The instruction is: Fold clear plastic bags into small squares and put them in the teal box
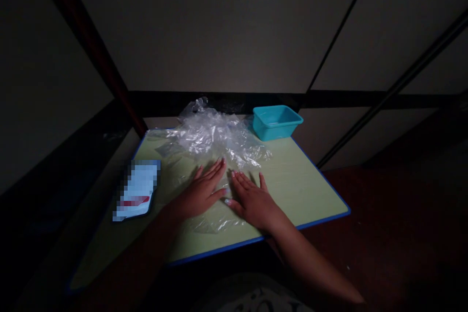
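Note:
My left hand [204, 191] lies palm down near the middle of the table, fingers stretched out and thumb to the right. Just right of it, my right hand [252, 201] is also palm down, its fingers extended and its thumb towards the left thumb. Under and between both hands a thin sheet of clear plastic [215, 222] is spread flat on the tabletop. Beyond my fingertips rises a crumpled heap of clear plastic bags [212, 131]. Whether the flat piece belongs to the heap, I cannot tell.
A turquoise plastic basket [276, 131] stands at the table's back right corner. On the left lies a phone [137, 190] with a lit, blurred screen. The pale green table [303, 185] has a blue edge and meets panelled doors [219, 29] at the back.

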Tool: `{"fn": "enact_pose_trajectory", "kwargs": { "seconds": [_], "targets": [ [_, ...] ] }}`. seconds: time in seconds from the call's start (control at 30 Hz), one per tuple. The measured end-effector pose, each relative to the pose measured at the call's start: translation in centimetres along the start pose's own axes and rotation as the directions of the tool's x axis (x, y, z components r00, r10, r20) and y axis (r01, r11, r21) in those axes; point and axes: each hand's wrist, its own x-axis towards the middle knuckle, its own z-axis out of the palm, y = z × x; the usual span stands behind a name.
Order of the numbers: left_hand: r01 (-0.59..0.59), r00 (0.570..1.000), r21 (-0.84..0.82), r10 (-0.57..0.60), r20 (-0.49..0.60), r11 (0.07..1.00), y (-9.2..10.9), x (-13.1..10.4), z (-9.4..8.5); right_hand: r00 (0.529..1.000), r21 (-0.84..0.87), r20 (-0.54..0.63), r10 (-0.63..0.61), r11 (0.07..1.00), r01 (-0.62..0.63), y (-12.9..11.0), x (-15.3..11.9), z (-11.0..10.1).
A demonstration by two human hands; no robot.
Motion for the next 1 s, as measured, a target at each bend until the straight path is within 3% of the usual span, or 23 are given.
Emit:
{"fn": "enact_pose_trajectory", "kwargs": {
  "seconds": [0.17,0.53,0.77,1.0],
  "targets": [
    [-0.043,0.997,-0.033,0.045,0.06,0.999,0.9,0.0,0.4,1.0,0.035,0.003,0.003,0.999,-0.003,-1.4,1.6,0.6],
    [0.027,0.986,0.042,-0.033,0.163,0.999,0.4,-0.1,2.1,0.998,0.003,-0.02,0.057,0.998,-0.057,-0.3,1.0,2.1],
    [0.12,0.977,0.149,-0.144,0.159,0.981,0.5,-0.3,1.9,0.996,-0.014,-0.044,0.083,0.996,-0.084,0.5,-0.2,2.1],
    [0.221,0.966,0.217,-0.244,0.084,0.951,0.1,-0.6,2.0,0.992,-0.025,-0.062,0.109,0.994,-0.11,1.3,-1.0,2.2]
  ]
}}
